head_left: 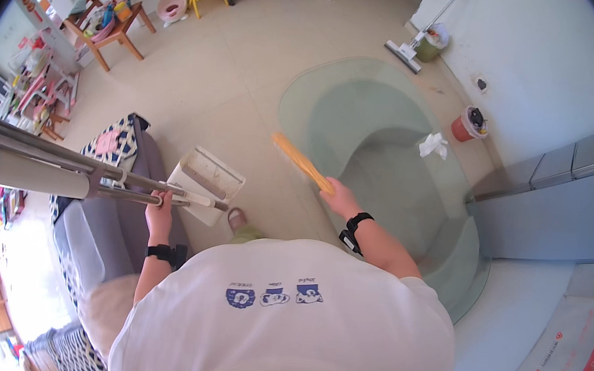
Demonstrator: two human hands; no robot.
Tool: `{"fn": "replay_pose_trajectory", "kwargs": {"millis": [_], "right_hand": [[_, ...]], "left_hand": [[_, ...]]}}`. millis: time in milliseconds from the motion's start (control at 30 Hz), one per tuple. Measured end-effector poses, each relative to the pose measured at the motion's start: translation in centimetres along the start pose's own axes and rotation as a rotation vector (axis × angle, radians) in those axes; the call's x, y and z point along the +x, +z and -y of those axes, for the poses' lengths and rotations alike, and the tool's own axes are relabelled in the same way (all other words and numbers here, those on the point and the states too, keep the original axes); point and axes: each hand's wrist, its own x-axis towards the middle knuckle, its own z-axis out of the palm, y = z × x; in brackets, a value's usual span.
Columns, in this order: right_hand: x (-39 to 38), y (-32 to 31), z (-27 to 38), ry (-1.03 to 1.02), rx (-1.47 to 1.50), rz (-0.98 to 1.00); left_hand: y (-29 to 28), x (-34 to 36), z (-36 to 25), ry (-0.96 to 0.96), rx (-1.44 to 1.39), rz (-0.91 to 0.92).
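My right hand (342,198) is closed around the near end of a long yellow-orange stick-like thing (300,159). It has ridges along its length, and its exact kind does not show. The free end points away to the left, above the tiled floor. At the left, my left hand (159,214) is wrapped round one of several metal poles (134,196) that run in from the left edge. Just beyond the pole ends is a white dustpan-like tray (207,179) with grey dirt in it. How the poles join the tray is unclear.
A grey-green mat (321,107) covers the floor ahead right, with crumpled white tissue (434,145) over it. A red bin (470,124) and a floor mop (407,52) stand by the wall. A grey sofa (93,242) is left, a wooden chair (112,31) far left.
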Motion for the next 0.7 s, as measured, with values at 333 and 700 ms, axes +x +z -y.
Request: {"fn": "replay_pose_trajectory", "kwargs": {"millis": [333, 700], "right_hand": [[10.6, -1.9, 8.2, 0.177, 0.031, -0.029], [28.2, -6.0, 5.6, 0.248, 0.054, -0.043]], "left_hand": [[2.2, 21.7, -3.6, -0.005, -0.065, 0.182], [13.5, 43.5, -7.7, -0.066, -0.168, 0.211]]}}
